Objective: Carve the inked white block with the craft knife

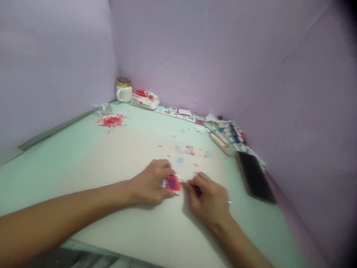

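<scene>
My left hand [153,183] lies on the table and pinches a small white block [173,183] between thumb and fingers. The block's upper face is coloured red, with a purple character on it. A slim carving tool [183,181] sits in the closed fingers of my right hand [209,197], its tip at the block's right edge. Most of its handle is hidden by the fingers. Just beyond my hands, the white sheet [134,149] carries blue and dark printed characters [180,160] and scattered red shavings [196,165].
A heap of red shavings [111,120] lies at the back left near a clear plastic bag [103,108]. Along the back wall stand a lidded white mug [124,93], a wipes packet [143,101] and a row of character blocks [178,114]. Markers [220,139] and a phone [256,176] lie at right.
</scene>
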Demonstrator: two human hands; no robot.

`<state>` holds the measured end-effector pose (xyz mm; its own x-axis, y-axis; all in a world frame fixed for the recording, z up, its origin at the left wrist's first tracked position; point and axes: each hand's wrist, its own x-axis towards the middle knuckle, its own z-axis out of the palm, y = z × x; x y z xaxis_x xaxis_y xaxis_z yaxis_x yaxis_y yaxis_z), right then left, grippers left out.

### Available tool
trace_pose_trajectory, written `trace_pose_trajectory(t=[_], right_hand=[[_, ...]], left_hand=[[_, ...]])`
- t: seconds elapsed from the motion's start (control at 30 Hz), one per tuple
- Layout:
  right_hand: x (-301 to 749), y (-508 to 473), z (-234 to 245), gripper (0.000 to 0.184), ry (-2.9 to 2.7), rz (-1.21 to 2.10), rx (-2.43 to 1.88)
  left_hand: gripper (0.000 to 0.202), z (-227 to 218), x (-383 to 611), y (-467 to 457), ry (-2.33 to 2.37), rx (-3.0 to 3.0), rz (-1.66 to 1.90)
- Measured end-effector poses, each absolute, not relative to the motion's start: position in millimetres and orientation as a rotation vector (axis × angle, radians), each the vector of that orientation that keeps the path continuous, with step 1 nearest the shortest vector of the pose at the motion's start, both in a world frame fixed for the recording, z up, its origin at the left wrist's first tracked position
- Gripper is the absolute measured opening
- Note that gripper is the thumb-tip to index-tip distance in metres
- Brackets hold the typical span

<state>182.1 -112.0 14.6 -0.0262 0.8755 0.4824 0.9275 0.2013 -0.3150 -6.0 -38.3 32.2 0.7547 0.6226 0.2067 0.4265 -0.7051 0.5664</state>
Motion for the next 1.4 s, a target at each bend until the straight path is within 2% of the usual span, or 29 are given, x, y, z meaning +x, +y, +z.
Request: trace_pose_trajectory(t=[0.33,0.83,1.2,1.4], right_hand=[[183.3,-110.7,14.5,0.020,-1.908,-0.089,-1.701],[180.3,-113.8,19.7,0.024,-1.989,-0.322,-1.702],[190.9,-106.6,23.1,0.022,-2.112,-0.206,-1.607],[199.2,-102.0,18.0,0.016,-2.066,-0.011,-1.515]], left_hand=[[0.028,31.6,-6.7,-37.0,0.752,2.474,0.538],[0.028,31.0,-5.3,-35.7,0.747,2.496,0.529],[0.027,30.6,-5.0,-35.1,0.722,2.524,0.528],[0.029,29.5,-5.3,-33.4,0.701,2.526,0.556]])
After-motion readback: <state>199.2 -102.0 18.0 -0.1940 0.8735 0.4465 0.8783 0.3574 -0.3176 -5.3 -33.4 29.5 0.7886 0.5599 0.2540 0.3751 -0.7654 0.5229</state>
